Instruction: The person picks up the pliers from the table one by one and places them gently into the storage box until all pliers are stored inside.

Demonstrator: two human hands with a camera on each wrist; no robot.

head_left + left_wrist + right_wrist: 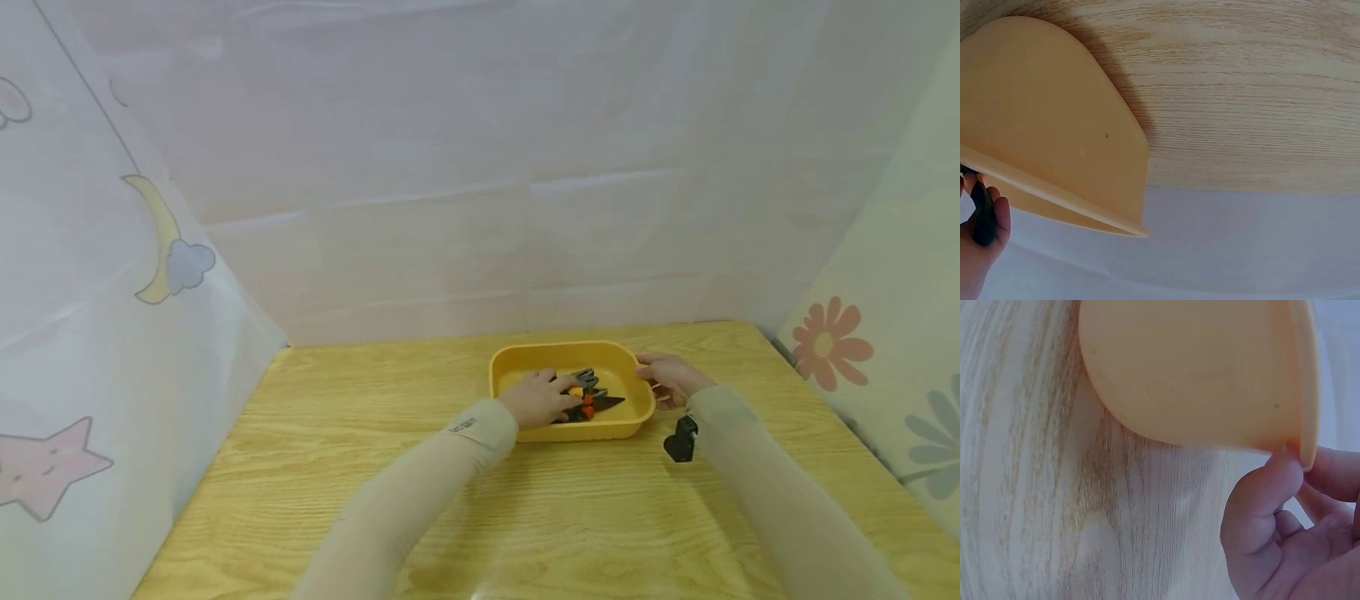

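A yellow plastic basin [525,357] sits on the wooden table, with several dark-jawed pliers [609,403] bunched inside. Red and yellow bits show near their joints. My left hand [536,398] reaches over the near left rim and grips them. In the left wrist view, a dark handle [984,215] lies between the thumb and fingers of that hand; the exact number held is hidden. At the basin's right end, my right hand [670,379] pinches the rim. The right wrist view shows its thumb and fingers [1263,500] on either side of the rim's corner.
The wooden table [360,417] reaches back to a pale sheet wall [420,267]. Printed side sheets stand left and right, one with a moon [157,242], the other with a red flower [831,343]. A black device [681,442] hangs at my right wrist.
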